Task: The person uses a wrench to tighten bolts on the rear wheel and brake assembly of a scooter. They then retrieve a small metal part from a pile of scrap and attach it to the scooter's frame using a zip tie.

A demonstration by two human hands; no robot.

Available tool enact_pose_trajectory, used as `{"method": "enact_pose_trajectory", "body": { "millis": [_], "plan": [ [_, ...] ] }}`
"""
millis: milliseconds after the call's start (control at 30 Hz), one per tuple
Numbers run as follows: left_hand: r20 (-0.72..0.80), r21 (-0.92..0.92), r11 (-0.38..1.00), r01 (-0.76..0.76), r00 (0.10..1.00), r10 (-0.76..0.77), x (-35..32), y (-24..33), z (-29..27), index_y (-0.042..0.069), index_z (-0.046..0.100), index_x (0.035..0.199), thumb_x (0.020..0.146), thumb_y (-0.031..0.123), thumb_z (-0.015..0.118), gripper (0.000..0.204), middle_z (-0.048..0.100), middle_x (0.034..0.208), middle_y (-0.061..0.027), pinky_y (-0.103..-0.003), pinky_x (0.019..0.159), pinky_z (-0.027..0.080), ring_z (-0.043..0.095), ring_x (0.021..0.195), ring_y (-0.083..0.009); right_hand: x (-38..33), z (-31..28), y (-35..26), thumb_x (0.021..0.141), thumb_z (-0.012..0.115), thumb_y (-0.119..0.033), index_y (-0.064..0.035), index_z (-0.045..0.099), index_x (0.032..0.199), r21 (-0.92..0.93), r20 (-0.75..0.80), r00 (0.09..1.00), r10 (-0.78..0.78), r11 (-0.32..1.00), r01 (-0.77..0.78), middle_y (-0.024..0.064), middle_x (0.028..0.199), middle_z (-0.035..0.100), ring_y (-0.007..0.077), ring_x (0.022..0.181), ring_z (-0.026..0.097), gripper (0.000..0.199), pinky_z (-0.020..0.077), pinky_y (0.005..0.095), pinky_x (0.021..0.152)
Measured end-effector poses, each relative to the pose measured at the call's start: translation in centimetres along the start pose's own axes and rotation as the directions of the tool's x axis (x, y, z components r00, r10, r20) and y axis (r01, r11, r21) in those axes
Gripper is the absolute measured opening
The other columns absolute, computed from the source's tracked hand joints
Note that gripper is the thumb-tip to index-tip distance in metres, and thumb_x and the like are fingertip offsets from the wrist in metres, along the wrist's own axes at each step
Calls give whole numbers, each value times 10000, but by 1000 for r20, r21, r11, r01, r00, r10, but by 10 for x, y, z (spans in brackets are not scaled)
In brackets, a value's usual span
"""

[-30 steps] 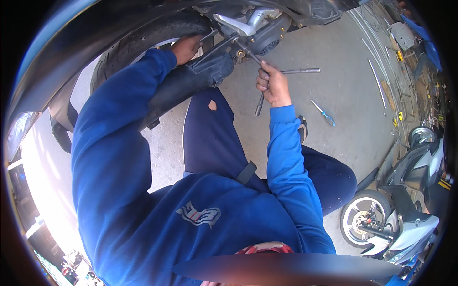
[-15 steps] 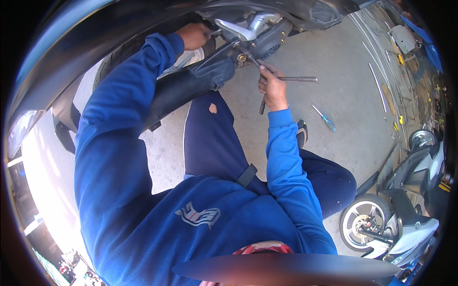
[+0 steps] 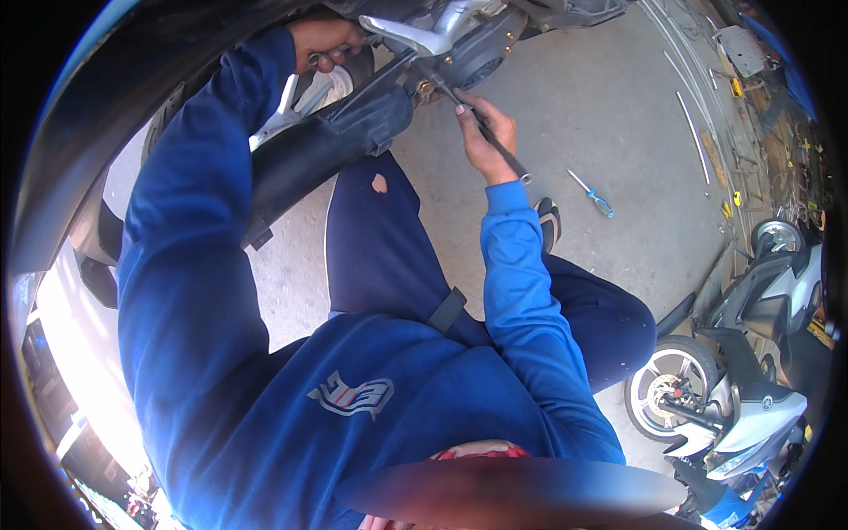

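My right hand (image 3: 488, 132) is closed around a dark three-armed socket wrench (image 3: 505, 157). One arm of this wrench reaches the underside of the scooter beside a brass-coloured fitting (image 3: 425, 89); another points back toward my sleeve with its hollow end showing. My left hand (image 3: 325, 44) is up behind the black exhaust muffler (image 3: 305, 168), fingers curled around a slim metal tool that looks like a wrench (image 3: 314, 60). Most of that tool is hidden by the hand. Close to both hands are a silver bracket (image 3: 408, 34) and the dark engine cover (image 3: 477, 66).
A screwdriver (image 3: 592, 194) with a blue handle lies on the concrete floor (image 3: 574, 115) to the right. Metal rods (image 3: 692, 132) and scattered parts line the far right. A second scooter (image 3: 733, 380) stands at lower right. The scooter's dark bodywork hangs over my left arm.
The three-armed socket wrench has turned in my right hand, so its arms point differently. My left hand has shifted left and up in the picture, partly because the view moved.
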State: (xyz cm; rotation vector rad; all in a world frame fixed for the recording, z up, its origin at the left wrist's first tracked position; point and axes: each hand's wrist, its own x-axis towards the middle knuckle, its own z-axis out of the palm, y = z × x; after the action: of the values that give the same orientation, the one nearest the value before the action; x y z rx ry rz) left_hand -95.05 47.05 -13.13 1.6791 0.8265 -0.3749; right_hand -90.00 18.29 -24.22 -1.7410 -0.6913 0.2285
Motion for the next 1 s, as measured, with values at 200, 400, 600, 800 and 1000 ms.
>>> {"method": "enact_pose_trajectory", "body": {
  "millis": [200,400,600,800,1000],
  "plan": [
    [-33,117,991,59,998,-55,25,-11,-14,-4,609,1108,923,180,588,262,578,912,-56,-165,325,243,389,538,-54,1,4,4,845,657,-142,-104,709,1027,-236,-67,958,-277,938,255,122,789,702,287,660,682,193,520,316,606],
    [186,150,988,-24,983,-4,51,-38,-40,11,627,1108,923,183,578,257,631,880,-71,-226,429,402,505,597,-106,5,1,3,850,663,-108,-90,702,1048,-410,26,922,-387,837,363,97,693,664,132,549,631,203,462,269,526],
    [368,793,123,-596,631,682,47,-56,-19,2,629,1107,916,188,563,275,671,972,-141,-341,722,495,624,804,-262,5,7,-6,881,617,-126,-75,689,1083,-251,-11,989,-146,958,139,89,645,615,131,518,556,221,439,272,529],
    [-73,567,656,-497,764,641,28,-98,24,-8,563,1256,973,253,508,389,648,1081,-253,-350,875,472,644,972,-333,8,4,-11,874,618,-182,-102,690,1052,-127,-1,998,58,990,-57,145,814,689,286,734,687,208,511,351,658],
    [-24,417,779,-468,852,524,51,-115,16,-1,564,1243,999,320,481,412,679,1044,-133,-341,828,477,633,885,-234,6,4,-7,882,615,-198,-32,681,1060,-18,11,994,110,994,-110,117,767,669,186,706,642,252,483,306,665]
  ]
}}
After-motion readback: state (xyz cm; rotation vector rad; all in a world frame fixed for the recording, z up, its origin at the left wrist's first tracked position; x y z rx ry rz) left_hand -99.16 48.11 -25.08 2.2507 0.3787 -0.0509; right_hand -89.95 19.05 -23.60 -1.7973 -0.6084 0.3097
